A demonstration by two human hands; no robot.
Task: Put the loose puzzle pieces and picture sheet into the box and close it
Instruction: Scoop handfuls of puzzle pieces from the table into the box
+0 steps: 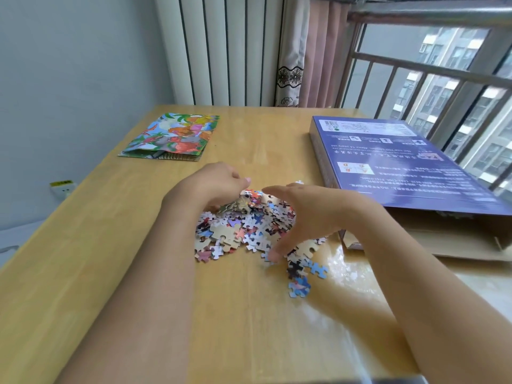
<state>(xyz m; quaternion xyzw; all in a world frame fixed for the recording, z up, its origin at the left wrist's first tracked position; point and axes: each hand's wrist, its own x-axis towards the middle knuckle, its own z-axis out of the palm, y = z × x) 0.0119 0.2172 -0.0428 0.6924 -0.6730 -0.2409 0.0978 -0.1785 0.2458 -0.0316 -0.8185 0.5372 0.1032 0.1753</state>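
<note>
Both forearms come in from the near edge, hands cupped either side of the pile (243, 225) at table centre. Left hand (213, 187) sits on the pile's far-left side, fingers curled down into the pieces, thumb tip poking out toward the right; can't tell whether it's actually gripping any. Right hand (302, 217) is on the pile's right side, palm facing left, fingers spread and lightly bent, thumb down touching the table at the near edge of the pile, blurred. Pile is roughly round, no clear long axis; a few stray pieces (302, 275) lie just near-right of it, apart from the heap. Box (401, 162) lies flat to the right of the pile, purple printed face up, text upside down to the camera, long axis running from near-right to far-left; its near end is open, with a brown flap (457, 242) lying flat on the table toward the camera. Sheet (174, 137), colourful cartoon print, lies flat at far left, well apart from the pile, long axis angled toward the far right, near edge folded or layered. Table (110, 273) is light wood, glossy, glare on the near right. Its left edge runs along a grey wall with a socket strip (62, 187) below; far edge meets a radiator (221, 48) and curtain (310, 51); barred window (443, 87) at right. Bare tabletop lies between pile and sheet and on the near left.
</note>
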